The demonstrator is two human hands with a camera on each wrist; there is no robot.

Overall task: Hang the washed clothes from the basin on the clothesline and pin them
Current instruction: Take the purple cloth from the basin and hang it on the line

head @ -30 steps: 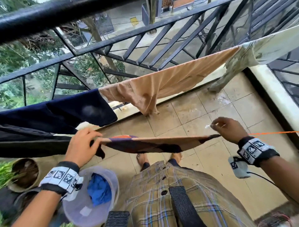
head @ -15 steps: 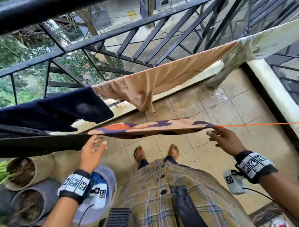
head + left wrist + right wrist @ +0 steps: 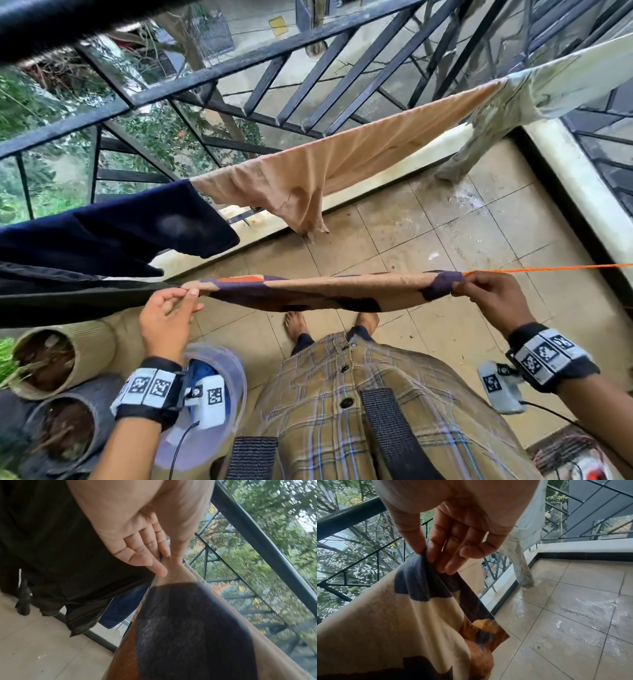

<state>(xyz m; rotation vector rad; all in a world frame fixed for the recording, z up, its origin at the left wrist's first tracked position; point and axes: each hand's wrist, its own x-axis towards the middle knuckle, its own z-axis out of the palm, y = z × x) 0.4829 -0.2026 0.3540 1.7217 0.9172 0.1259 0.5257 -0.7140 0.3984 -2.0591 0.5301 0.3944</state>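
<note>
A patterned cloth in cream, navy and orange hangs folded over the orange clothesline, stretched between my hands. My left hand pinches its left end between thumb and fingers; the left wrist view shows the pinch on the cream corner of the cloth. My right hand pinches the navy right end, seen up close with the cloth draping below. A clear basin with a blue garment stands on the floor by my left wrist. No pins are in view.
A tan garment, a navy one and a pale one hang on a farther line along the black railing. A black garment hangs left of my hand. Two plant pots stand at bottom left. The tiled floor is wet.
The left hand, which had let go and opened half a second ago, has taken the cloth's left end again. The right hand has risen and pinches the right end, pulling the cloth taut.
</note>
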